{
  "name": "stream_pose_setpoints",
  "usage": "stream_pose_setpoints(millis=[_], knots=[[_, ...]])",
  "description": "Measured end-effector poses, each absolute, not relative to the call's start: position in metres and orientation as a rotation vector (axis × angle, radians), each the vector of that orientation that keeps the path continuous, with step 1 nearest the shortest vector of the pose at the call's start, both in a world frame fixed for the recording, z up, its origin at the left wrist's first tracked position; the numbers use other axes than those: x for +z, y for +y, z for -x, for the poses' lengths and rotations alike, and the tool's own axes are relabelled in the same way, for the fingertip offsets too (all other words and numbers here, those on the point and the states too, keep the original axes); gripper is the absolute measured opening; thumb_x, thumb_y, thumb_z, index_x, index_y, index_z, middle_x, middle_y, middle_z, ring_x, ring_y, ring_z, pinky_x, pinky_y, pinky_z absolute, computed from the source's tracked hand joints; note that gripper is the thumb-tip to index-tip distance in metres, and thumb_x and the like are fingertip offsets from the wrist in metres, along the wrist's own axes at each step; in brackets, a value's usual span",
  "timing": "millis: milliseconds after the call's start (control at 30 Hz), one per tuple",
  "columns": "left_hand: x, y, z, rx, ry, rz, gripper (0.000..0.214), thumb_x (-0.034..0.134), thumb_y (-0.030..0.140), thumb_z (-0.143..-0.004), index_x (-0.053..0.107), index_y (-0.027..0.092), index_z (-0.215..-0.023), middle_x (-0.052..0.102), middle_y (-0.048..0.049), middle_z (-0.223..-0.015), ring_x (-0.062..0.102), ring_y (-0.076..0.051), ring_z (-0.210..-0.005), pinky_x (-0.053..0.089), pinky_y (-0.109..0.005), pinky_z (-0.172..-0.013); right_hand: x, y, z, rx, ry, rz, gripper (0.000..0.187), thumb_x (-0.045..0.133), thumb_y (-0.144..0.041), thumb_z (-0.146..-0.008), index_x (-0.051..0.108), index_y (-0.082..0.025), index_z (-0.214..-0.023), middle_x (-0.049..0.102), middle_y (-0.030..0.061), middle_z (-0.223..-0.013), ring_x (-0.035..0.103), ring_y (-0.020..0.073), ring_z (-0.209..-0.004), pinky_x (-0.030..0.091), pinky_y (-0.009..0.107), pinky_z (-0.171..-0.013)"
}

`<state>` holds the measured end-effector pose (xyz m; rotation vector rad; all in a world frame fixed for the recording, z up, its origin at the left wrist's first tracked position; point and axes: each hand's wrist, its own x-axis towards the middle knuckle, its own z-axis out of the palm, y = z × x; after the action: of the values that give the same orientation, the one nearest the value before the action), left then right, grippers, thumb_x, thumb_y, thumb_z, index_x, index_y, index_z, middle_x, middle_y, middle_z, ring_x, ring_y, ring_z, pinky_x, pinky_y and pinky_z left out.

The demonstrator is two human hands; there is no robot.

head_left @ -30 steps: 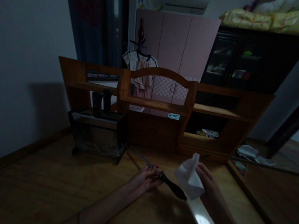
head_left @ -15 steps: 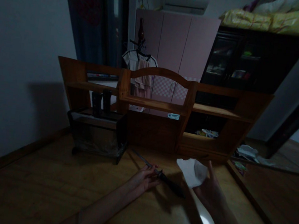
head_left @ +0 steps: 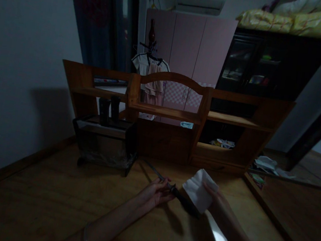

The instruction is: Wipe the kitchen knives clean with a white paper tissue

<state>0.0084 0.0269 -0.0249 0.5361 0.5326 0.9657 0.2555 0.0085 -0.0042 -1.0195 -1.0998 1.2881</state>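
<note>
My left hand (head_left: pixel 153 195) is closed on a honing steel (head_left: pixel 187 205), gripping it by the thin rod just ahead of the guard. Its rod slants away to the upper left, and the black handle points toward the lower right. In my right hand (head_left: pixel 217 200) is a white tissue (head_left: pixel 199 190), pinched between thumb and fingers beside the handle. The tissue overlaps the handle's edge from this angle; whether they touch I cannot tell. Left of both hands stands a dark knife block (head_left: pixel 102 145) with two black-handled tools (head_left: pixel 109 111) upright in it.
A wooden shelf unit (head_left: pixel 167 113) runs along the back of the wooden tabletop (head_left: pixel 52 201). A white wall (head_left: pixel 33 63) borders the left. Bright light reflects off the tabletop under my right forearm. Beyond are pink cabinets (head_left: pixel 186 50) and a dark cabinet (head_left: pixel 285 69).
My right hand has moved slightly left and turned, bringing the tissue closer to the honing steel's handle, and its fingers now pinch the tissue. My left hand stays nearly still.
</note>
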Motion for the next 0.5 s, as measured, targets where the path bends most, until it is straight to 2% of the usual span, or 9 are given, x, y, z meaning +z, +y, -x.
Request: stream_pose_setpoints(millis=[100, 233, 367, 433, 500], knots=[[-0.02, 0.023, -0.008, 0.937, 0.513, -0.609, 0.023, 0.061, 0.023, -0.084, 0.05, 0.015, -0.103, 0.064, -0.015, -0.103, 0.063, -0.026, -0.102, 0.053, -0.04, -0.083, 0.001, 0.001, -0.249, 1.307, -1.148, 1.127, 0.049, 0.057, -0.052, -0.082, 0.058, -0.019, -0.118, 0.068, 0.0095, -0.108, 0.064, 0.0287, -0.1, 0.049, 0.045, -0.088], [-0.016, 0.02, -0.009, 0.936, 0.543, -0.678, 0.023, 0.06, 0.025, -0.084, 0.052, 0.015, -0.103, 0.064, -0.0123, -0.095, 0.065, -0.024, -0.091, 0.056, -0.037, -0.075, 0.027, -0.02, -0.233, 1.341, -1.468, 1.087, 0.045, 0.048, -0.052, -0.087, 0.063, -0.022, -0.116, 0.067, 0.0085, -0.112, 0.061, 0.028, -0.104, 0.045, 0.041, -0.094], [-0.017, 0.021, -0.011, 0.986, 0.549, -0.626, 0.02, 0.061, 0.022, -0.084, 0.051, 0.016, -0.1, 0.064, -0.0084, -0.093, 0.065, -0.02, -0.087, 0.055, -0.039, -0.079, 0.053, -0.034, -0.218, 1.387, -1.77, 0.988, 0.041, 0.048, -0.044, -0.09, 0.056, -0.027, -0.127, 0.06, 0.0029, -0.126, 0.053, 0.0266, -0.116, 0.034, 0.043, -0.104], [-0.018, 0.022, -0.011, 0.994, 0.554, -0.602, 0.02, 0.061, 0.022, -0.084, 0.05, 0.016, -0.1, 0.064, -0.0079, -0.094, 0.065, -0.019, -0.085, 0.055, -0.039, -0.078, 0.059, -0.035, -0.217, 1.387, -1.871, 0.983, 0.042, 0.047, -0.041, -0.09, 0.052, -0.029, -0.13, 0.058, 0.0018, -0.129, 0.054, 0.0262, -0.113, 0.034, 0.044, -0.102], [-0.017, 0.022, -0.011, 0.991, 0.57, -0.597, 0.021, 0.06, 0.022, -0.085, 0.049, 0.016, -0.101, 0.064, -0.0094, -0.096, 0.066, -0.019, -0.084, 0.056, -0.036, -0.075, 0.06, -0.034, -0.219, 1.358, -1.913, 1.021, 0.042, 0.045, -0.041, -0.09, 0.053, -0.027, -0.129, 0.062, 0.0029, -0.122, 0.059, 0.0253, -0.101, 0.04, 0.043, -0.094]])
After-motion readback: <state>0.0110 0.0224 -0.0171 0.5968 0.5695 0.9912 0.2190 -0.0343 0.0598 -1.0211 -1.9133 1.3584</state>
